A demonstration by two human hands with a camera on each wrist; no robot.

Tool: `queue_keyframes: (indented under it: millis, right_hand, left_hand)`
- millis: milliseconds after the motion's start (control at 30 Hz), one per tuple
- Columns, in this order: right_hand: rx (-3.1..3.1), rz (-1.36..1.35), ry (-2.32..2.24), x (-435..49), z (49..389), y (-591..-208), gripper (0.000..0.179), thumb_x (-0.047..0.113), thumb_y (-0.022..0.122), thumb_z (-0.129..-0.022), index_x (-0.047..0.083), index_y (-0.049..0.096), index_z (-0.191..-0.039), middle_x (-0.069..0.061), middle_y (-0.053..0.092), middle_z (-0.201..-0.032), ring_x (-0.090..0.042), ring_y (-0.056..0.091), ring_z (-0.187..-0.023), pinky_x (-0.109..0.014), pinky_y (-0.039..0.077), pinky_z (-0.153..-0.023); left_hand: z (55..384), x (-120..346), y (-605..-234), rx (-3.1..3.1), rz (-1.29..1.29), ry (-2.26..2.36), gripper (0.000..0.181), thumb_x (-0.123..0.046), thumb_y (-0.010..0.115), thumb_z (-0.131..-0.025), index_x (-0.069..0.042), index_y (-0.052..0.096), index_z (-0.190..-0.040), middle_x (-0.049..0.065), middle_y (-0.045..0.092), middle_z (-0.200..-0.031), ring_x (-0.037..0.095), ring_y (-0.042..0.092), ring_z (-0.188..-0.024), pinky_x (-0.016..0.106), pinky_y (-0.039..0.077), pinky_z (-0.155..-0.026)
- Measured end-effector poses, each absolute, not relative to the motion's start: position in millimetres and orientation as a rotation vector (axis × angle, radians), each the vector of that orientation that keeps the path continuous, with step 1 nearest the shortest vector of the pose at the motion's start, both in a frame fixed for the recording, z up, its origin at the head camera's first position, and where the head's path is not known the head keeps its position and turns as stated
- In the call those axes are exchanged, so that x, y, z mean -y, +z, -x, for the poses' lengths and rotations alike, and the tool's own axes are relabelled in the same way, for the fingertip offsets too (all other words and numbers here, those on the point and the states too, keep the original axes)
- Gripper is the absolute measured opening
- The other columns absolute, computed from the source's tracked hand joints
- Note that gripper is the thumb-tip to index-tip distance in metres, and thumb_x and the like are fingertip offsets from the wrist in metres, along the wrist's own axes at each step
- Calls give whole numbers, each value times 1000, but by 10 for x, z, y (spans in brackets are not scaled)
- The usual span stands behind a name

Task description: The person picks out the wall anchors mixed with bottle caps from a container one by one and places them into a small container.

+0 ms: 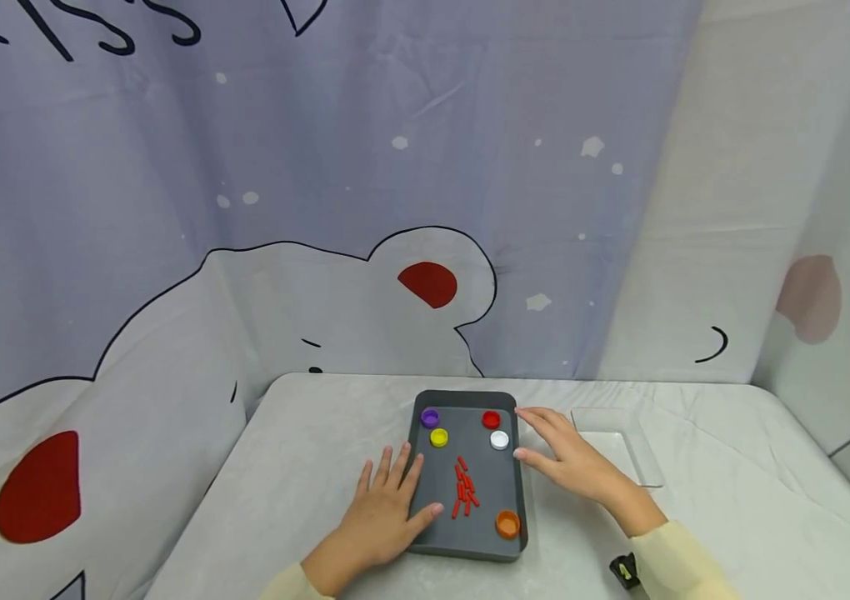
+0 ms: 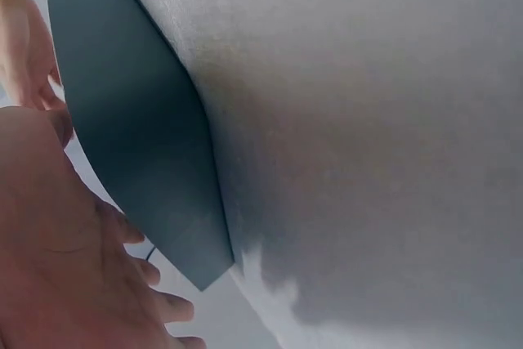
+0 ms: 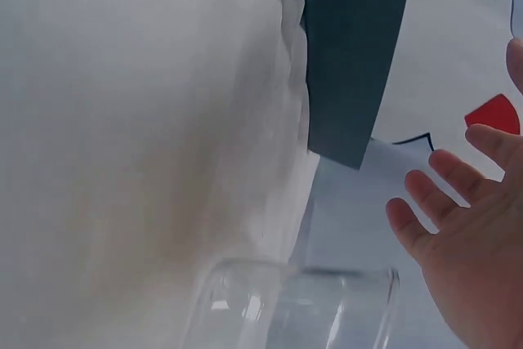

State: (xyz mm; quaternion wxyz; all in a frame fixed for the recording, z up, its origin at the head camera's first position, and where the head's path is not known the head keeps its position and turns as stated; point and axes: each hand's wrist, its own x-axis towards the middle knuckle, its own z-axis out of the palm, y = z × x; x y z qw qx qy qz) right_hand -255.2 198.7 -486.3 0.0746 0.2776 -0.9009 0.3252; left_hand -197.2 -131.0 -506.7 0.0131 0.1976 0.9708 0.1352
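A dark grey rectangular tray (image 1: 481,542) lies on the white-covered table. My left hand (image 1: 380,515), fingers spread, lies at the tray's left rim with the thumb reaching over it. Straight fingers of my right hand (image 1: 571,457) come up to the opposite rim. Inside the tray, a purple cap (image 1: 430,418) and a yellow cap (image 1: 438,437) sit at the far left, a red cap (image 1: 492,419) and a white cap (image 1: 499,439) at the far right. Several short red sticks (image 1: 465,487) form a loose pile mid-tray. An orange round cup (image 1: 507,524) occupies the near right corner.
Just right of the tray, partly behind my right hand, stands a clear plastic box (image 1: 650,471); the right wrist view shows its transparent wall (image 3: 327,308). A printed curtain (image 1: 515,200) hangs behind the table. The white cloth (image 1: 305,450) is slightly wrinkled.
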Motion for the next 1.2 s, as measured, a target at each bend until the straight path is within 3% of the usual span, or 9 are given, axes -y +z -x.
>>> queue_keyframes:
  millis: [333,700,1033,1200]
  right_hand:
    - [2786,-844,1086,-1804,2666,-4848,66,50,63,-98,17,47,-152,-14,46,-150,-36,46,-136,-64,40,-106]
    - [2739,-1023,1102,-1625,2802,-4908,59,43,66,-98,10,55,-146,-11,59,-135,-29,60,-112,-51,50,-93]
    - [2788,-1111,1168,-1435,2924,-4963,56,43,69,-96,10,61,-140,-14,62,-127,-30,62,-111,-53,51,-94]
    - [2805,-1141,1032,-1362,2983,-5024,47,39,74,-93,12,69,-132,-8,64,-117,-26,59,-104,-47,51,-89]
  left_hand:
    - [1970,1277,-5110,-2994,-550,385,82,-66,39,-101,-10,30,-160,18,14,-168,45,10,-154,67,9,-118]
    - [1967,1224,-5116,-3007,-560,375,82,-66,40,-100,-9,35,-158,20,18,-167,47,15,-152,68,12,-117]
    - [1963,1212,-5107,-2998,-531,363,82,-67,39,-100,-10,35,-158,21,15,-167,46,13,-153,68,11,-117]
    - [1959,1205,-5100,-2996,-541,334,82,-69,36,-100,-11,34,-159,21,14,-168,45,13,-153,67,12,-118]
